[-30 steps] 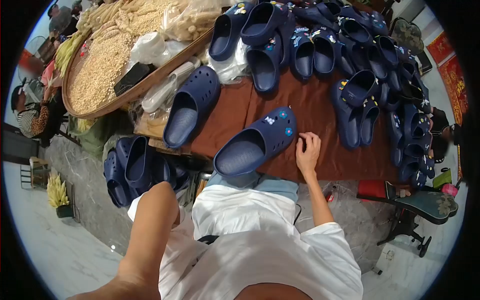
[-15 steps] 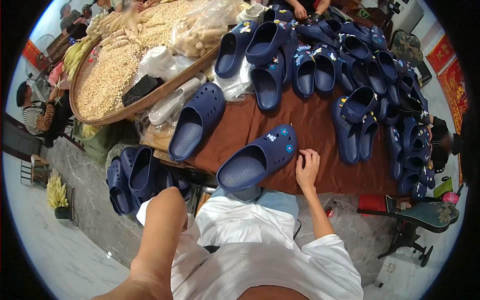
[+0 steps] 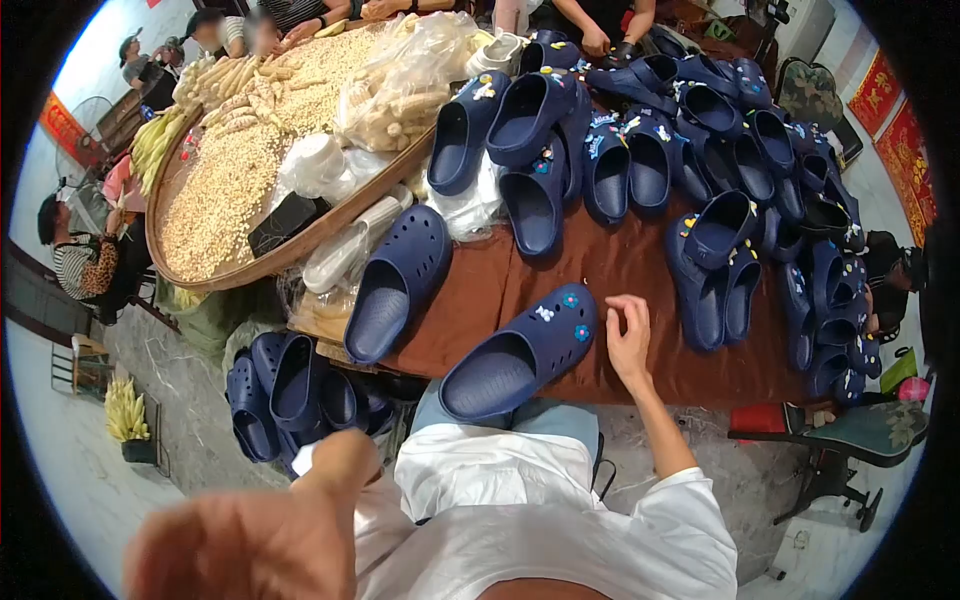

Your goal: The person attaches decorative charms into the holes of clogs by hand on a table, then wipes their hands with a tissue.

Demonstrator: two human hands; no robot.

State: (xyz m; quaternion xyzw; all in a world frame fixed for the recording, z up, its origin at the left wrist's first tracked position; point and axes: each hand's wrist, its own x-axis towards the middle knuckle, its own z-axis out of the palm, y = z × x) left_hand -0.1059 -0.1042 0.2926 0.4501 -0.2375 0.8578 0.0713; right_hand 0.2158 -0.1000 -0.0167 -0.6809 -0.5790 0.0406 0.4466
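A navy clog (image 3: 520,353) with flower and white charms lies on the brown cloth (image 3: 470,290) at the near table edge. Just right of its toe is my right hand (image 3: 628,336), fingers apart and slightly curled, holding nothing. My left hand (image 3: 245,545) is raised close to the camera at the lower left, large and blurred; its finger pose is unclear. A plain navy clog (image 3: 398,285) without charms lies on the cloth to the left of the charmed one.
Many charmed navy clogs (image 3: 650,165) cover the table's back and right. A round tray (image 3: 330,215) of kernels stands at the left. More clogs (image 3: 295,385) are below the left table edge. A stool (image 3: 860,435) stands right. People sit or stand around the tables.
My left hand has come into view at the lower left, near the camera. My right hand has shifted slightly away from the charmed clog. The view has tilted up, showing more of the people behind.
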